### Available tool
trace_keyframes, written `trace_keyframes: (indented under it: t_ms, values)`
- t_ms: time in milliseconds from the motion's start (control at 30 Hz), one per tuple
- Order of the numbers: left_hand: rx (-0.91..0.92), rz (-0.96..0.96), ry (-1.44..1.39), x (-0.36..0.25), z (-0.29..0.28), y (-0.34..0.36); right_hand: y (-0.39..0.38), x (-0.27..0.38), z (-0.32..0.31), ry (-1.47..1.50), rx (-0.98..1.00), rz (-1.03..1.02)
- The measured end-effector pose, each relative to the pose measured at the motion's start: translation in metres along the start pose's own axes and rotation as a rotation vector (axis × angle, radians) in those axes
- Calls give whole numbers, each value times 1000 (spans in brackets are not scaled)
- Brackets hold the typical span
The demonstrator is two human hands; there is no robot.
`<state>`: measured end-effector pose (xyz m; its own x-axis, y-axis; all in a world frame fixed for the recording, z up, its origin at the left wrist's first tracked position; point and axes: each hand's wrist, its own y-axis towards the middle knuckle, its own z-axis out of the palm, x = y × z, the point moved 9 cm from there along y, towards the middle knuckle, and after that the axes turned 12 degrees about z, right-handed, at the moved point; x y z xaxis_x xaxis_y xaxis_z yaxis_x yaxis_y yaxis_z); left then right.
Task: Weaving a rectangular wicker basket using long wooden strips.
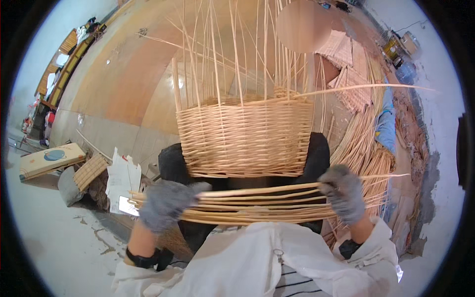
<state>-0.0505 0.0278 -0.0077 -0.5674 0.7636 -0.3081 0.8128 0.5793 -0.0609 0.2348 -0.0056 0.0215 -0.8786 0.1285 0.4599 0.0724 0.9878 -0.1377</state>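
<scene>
A sheaf of pale wicker rods lies across my lap. My left hand, in a grey glove, is closed around the rods near their left ends. Also gloved in grey, my right hand has its fingers closed on a rod at the right side of the sheaf. Just beyond the rods, a partly woven wicker basket rests against my dark-clad knees. Tall upright stakes rise from its rim, and one loose rod sticks out to the right from its top edge.
A big heap of wicker rods lies at the right, beside a blue cloth and woven pink panels. On the left sit a box, a small wooden slatted piece and white paper. A wooden bench stands farther off.
</scene>
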Motion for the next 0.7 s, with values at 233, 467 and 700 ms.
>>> trace_keyframes:
  t_ms: [233, 467, 700]
  values:
    - [-352, 358, 379, -77, -35, 71, 1, 35, -37, 1241, -141, -283]
    - [-449, 271, 195, -15, -8, 99, 46, -19, -5, 1229, 123, -56]
    - [-634, -297, 316, 84, 5, 126, 127, -72, 33, 1543, 1, 181]
